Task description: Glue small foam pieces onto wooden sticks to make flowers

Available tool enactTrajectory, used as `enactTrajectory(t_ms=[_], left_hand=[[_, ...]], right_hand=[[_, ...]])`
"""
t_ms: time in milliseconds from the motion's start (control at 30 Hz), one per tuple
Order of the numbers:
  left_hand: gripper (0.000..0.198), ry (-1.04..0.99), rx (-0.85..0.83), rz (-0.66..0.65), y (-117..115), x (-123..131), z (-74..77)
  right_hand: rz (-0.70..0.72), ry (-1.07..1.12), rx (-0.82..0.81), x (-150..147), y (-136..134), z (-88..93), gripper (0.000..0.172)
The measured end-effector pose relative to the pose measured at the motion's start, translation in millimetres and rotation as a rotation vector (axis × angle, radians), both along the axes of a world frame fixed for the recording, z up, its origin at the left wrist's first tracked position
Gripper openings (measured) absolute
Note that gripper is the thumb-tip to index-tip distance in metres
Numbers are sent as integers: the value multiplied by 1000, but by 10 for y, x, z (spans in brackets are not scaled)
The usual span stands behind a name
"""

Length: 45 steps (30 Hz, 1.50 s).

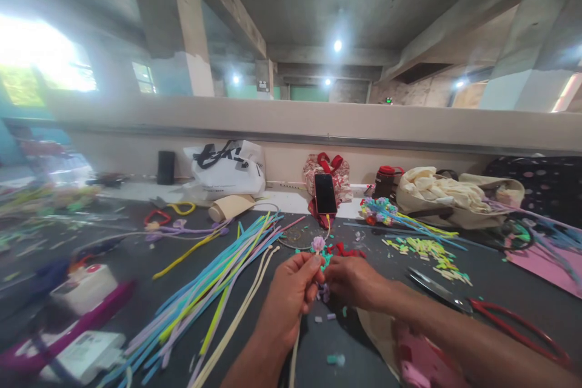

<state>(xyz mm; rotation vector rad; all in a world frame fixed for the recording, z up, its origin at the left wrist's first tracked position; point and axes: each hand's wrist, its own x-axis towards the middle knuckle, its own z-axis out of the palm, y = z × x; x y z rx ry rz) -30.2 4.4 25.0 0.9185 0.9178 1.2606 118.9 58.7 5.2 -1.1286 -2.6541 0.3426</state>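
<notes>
My left hand [291, 294] is closed in a pinch on a thin stem topped by a small pale purple flower [317, 244], held upright over the dark table [136, 267]. My right hand [352, 280] is closed against the same piece from the right, its fingertips meeting the left hand's just below the flower. A cream pipe cleaner [294, 357] hangs down below my left hand. A spread of blue, green, yellow and lilac pipe cleaners [218, 285] lies to the left of my hands.
Scissors with red handles [477, 306] lie at the right. A phone [325, 193] leans against a red-strapped bag at the back. Cut green and yellow bits [427, 251], a white bag [230, 171], a cloth bag [454, 194] and white boxes [84, 288] surround the work area.
</notes>
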Motion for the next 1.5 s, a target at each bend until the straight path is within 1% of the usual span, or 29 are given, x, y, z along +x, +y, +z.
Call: enactTrajectory(t_ms=[67,133,333,467,633,733,833,967,1133,1233,1367,1500], left_hand=[[21,1,-2,3,-7,2,-2],[21,6,-8,5,-12,7,-2],[22,10,-9,5,6,2,1],[21,16,-17,8,10,-6,9],[20,29,-23,9,2,1,17],[22,37,-25,8,5,4,16],[22,34,-15,5,6,5,18],[20,20,-28,5,7,3,19],[21,21,-57,9,23,-1,-4],[22,26,-76,19,34,9,-26],[26,12,-97,7,48,43,-65],[28,10,-120,-11,66,76,-128]], right_hand=[[1,-29,9,-33,15,-42,21],[-19,-35,12,-38,24,-44,18],[-88,23,-32,65,30,94,12],[-94,56,-60,123,27,127,14],[-60,67,-73,124,28,95,22],[-21,60,-71,94,32,35,20],[-16,60,-87,65,38,-33,17],[-60,130,-165,71,52,-34,13],[-132,276,-387,133,40,100,10],[-178,359,-466,147,5,157,8],[-181,437,-504,117,-49,164,9],[-145,504,-473,70,-96,173,9]])
